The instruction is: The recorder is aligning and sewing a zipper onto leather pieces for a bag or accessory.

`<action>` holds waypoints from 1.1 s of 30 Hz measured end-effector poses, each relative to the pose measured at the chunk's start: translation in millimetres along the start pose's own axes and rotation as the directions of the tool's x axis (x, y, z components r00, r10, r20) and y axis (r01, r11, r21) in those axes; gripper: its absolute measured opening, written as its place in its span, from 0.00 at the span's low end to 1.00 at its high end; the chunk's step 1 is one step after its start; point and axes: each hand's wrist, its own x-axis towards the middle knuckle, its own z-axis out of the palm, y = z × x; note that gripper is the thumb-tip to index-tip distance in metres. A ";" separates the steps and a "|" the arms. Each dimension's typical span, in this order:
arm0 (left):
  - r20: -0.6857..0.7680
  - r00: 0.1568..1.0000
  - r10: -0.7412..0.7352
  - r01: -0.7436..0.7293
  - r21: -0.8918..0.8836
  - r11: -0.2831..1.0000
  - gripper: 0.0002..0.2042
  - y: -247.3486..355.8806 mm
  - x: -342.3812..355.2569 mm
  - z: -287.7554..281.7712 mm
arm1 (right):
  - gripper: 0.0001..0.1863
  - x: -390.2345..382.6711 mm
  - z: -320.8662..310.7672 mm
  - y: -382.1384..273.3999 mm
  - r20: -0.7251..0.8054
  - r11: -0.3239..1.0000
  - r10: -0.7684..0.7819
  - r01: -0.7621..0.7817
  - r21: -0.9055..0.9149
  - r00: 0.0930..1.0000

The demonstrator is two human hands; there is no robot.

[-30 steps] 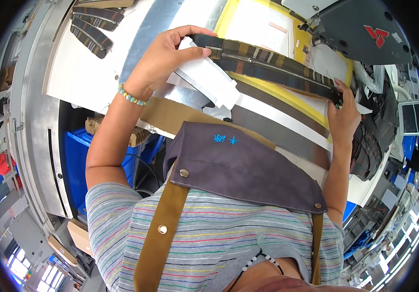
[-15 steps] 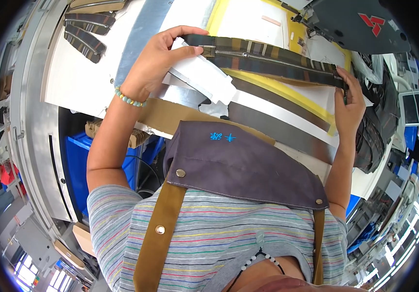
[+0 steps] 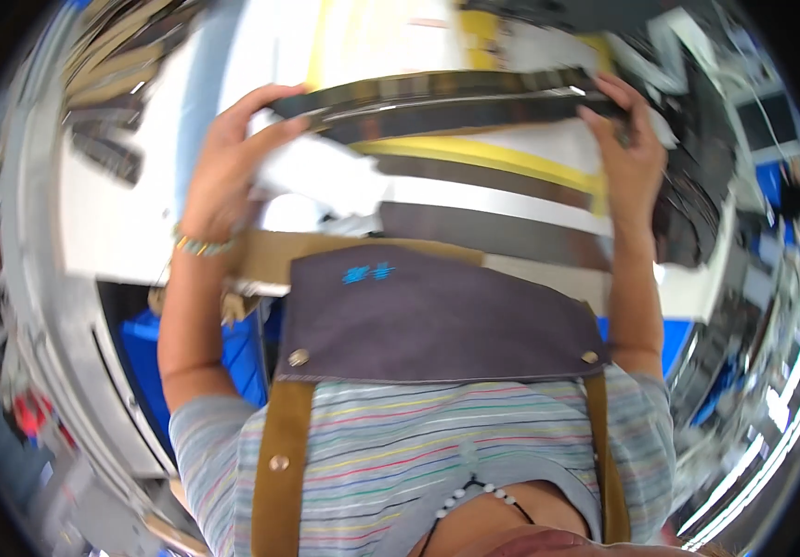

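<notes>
A long dark plaid fabric strip with a metal zipper [image 3: 442, 100] along its length is stretched between my hands above the table. My left hand [image 3: 233, 162] pinches its left end between thumb and fingers. At the right end, my right hand [image 3: 630, 144] grips the strip, thumb on the near side. A shiny spot on the zipper lies close to the right fingers; motion blur hides whether it is the slider. Just below my left hand is a crumpled-looking white piece [image 3: 330, 181] on the table, its kind unclear.
Yellow tape [image 3: 483, 156] borders a board on the white table [image 3: 93, 227]. More plaid zippered strips [image 3: 107, 153] lie at the far left. Dark fabric [image 3: 692, 218] is piled right of my right hand. A blue bin [image 3: 144, 348] stands below the table's left edge.
The view has turned and blurred. The strip, which sloped down to the right, now runs nearly level with its right end slightly higher. Both hands still hold its ends.
</notes>
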 end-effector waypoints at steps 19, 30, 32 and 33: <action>-0.059 0.998 -0.032 0.025 -0.122 0.992 0.21 -4.7 2.8 8.0 | 0.22 -3.6 -4.5 9.8 0.032 0.932 0.139 -0.142 0.334 0.990; -0.043 0.999 -0.027 0.021 -0.137 0.990 0.21 -4.8 3.3 5.1 | 0.23 -3.1 -0.6 10.1 0.036 0.915 0.139 -0.142 0.377 0.990; -0.040 0.999 -0.029 0.023 -0.137 0.990 0.21 -4.6 3.0 5.2 | 0.23 -3.4 -0.8 9.8 0.042 0.910 0.161 -0.165 0.380 0.986; -0.047 0.998 -0.028 0.022 -0.133 0.991 0.21 -4.7 2.4 5.1 | 0.23 -3.7 -0.8 10.6 0.045 0.909 0.169 -0.173 0.379 0.985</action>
